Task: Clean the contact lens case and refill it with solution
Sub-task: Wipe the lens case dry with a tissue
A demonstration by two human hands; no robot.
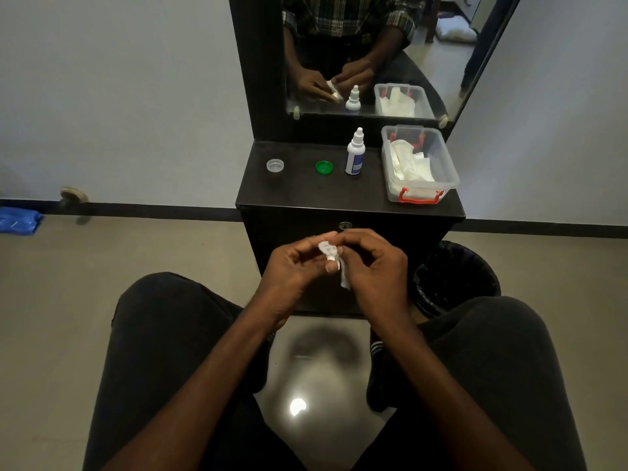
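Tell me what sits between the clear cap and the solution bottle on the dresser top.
In the head view, a green cap lies between the clear cap and the solution bottle, nearer the bottle and touching neither.

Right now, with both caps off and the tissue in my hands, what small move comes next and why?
Probably keep wiping: both hands hold the tissue on the case, while the bottle stands capped on the shelf beside the green cap and clear cap.
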